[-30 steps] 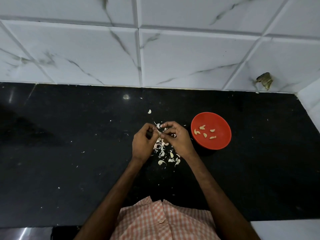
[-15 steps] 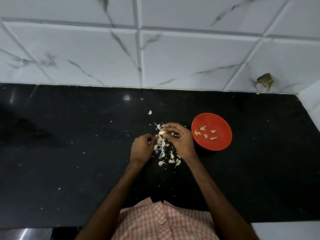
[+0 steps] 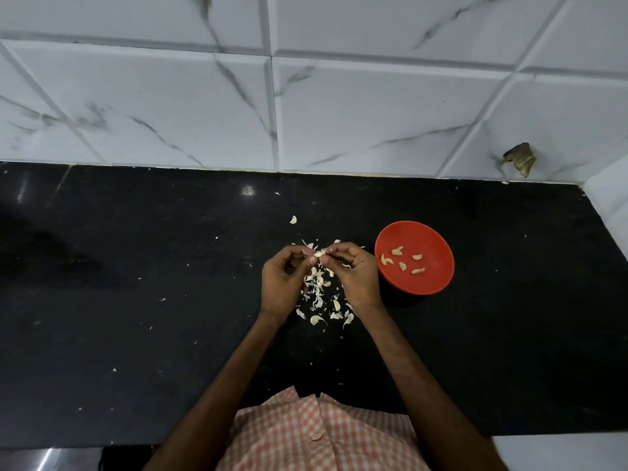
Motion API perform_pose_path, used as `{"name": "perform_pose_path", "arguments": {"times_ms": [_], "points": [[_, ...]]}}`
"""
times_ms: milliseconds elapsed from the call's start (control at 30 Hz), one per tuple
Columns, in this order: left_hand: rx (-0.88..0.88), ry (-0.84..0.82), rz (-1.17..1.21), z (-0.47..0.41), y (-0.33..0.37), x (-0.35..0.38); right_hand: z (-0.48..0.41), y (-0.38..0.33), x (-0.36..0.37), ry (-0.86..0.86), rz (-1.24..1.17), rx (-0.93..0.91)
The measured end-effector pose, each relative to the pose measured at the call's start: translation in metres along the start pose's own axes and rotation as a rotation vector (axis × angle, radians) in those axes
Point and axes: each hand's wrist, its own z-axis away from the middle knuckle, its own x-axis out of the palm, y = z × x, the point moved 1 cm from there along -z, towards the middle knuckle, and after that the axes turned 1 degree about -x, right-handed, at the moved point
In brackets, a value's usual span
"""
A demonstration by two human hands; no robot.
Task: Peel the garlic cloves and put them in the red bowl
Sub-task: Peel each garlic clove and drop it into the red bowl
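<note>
Mid-desk, over the litter: the left hand (image 3: 282,287) and right hand (image 3: 356,277) meet just above the black desk (image 3: 136,300), about halfway between its front and back edges
Fingers: narrow; fingertips (image 3: 334,250) of both hands pinch one garlic clove (image 3: 318,254) from either side; the remaining fingers curl loosely
Clove: small and pale, held off the desk; too small to tell whether skin clings to it
Red bowl (image 3: 438,246): just beside the right hand, toward the desk's right end; a few peeled cloves (image 3: 402,265) lie in it, apart from one another
Peel heap (image 3: 317,287): scattered under and between the hands; unpeeled cloves and bare skins cannot be told apart in it; one stray piece (image 3: 293,219) lies alone nearer the back edge
Step, as judged: peeling is under way; the drop into the bowl is not yet done
Risk, slip: a bare clove is slick, so a hard pinch could shoot it onto the desk or over the front edge
Risk, mixing: a dropped clove could vanish among look-alike skins
Risk, bowl: skin stuck to the fingers could ride into the bowl; a careless right wrist could nudge the light bowl
</note>
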Motion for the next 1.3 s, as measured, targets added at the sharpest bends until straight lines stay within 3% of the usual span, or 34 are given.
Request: {"name": "perform_pose_path", "arguments": {"times_ms": [400, 867, 1067, 1300], "points": [[-0.112, -0.021, 0.257, 0.001, 0.003, 0.002, 0.002, -0.007, 0.0, -0.073, 0.194, -0.139], [-0.061, -0.003, 0.131, 0.0, -0.001, -0.001, -0.001, -0.013, 0.005, -0.063, 0.481, -0.255], [-0.01, -0.002, 0.057, 0.0, -0.001, 0.001, -0.001, -0.009, 0.008, -0.022, 0.438, -0.096], [-0.024, 0.007, 0.093, 0.001, 0.0, 0.005, -0.001, -0.016, 0.009, 0.024, 0.396, -0.061]]}}
